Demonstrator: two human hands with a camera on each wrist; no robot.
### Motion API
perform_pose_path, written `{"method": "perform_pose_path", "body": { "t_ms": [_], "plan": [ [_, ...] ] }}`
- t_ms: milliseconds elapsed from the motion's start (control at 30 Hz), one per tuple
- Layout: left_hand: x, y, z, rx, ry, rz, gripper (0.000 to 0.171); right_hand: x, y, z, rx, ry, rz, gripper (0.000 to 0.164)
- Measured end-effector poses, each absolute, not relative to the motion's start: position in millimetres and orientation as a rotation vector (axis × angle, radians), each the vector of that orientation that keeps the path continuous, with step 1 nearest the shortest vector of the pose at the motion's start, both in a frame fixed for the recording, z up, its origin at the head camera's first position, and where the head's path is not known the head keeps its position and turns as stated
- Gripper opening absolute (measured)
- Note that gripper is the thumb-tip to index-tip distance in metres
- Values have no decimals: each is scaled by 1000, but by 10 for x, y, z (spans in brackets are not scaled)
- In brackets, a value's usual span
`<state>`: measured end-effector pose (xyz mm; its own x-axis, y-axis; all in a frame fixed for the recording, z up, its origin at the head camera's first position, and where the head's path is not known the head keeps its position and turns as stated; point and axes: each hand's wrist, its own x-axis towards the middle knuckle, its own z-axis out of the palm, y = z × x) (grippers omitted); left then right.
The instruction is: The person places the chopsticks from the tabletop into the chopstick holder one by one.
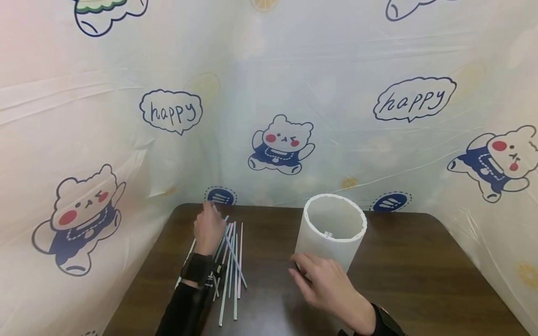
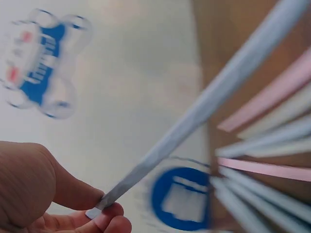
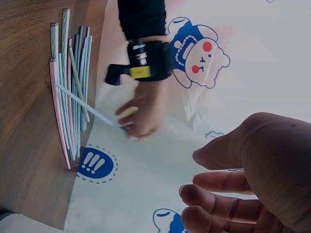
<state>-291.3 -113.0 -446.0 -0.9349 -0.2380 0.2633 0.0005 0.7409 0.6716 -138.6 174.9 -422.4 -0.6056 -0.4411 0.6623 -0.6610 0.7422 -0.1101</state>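
Observation:
My left hand (image 1: 209, 229) pinches a pale blue chopstick (image 2: 163, 145) near its thinner end. The chopstick slants across other loose chopsticks (image 1: 235, 284) in pale blue, pink and whitish green, which lie in a spread bundle on the table. To the right, a white cylindrical bin (image 1: 311, 247) stands upright with its open top facing up. My right hand (image 1: 329, 282) is in front of the bin, its fingers loosely bent and holding nothing. Whether it touches the bin's wall, I cannot tell.
The dark brown wooden table (image 1: 399, 280) ends at a pale curtain (image 1: 344, 116) printed with bears and the word happy. This curtain surrounds the table at the back and on both sides. One whitish chopstick lies to the left of the left wrist.

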Motion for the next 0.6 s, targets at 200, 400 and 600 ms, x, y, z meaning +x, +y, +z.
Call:
{"method": "perform_pose_path", "body": {
  "t_ms": [200, 400, 600],
  "plan": [
    [-2550, -955, -3903, -38, -2378, -1088, 41, -1379, 1740, -4171, 835, -2318, 496, 30],
    [-2096, -730, -3458, -199, -2164, -1092, 40, -1368, 1712, -4092, 843, -2299, 540, 39],
    [-1598, -483, -3301, -450, -1944, -978, 38, -1327, 1666, -3998, 858, -2271, 650, 44]
  ]
}}
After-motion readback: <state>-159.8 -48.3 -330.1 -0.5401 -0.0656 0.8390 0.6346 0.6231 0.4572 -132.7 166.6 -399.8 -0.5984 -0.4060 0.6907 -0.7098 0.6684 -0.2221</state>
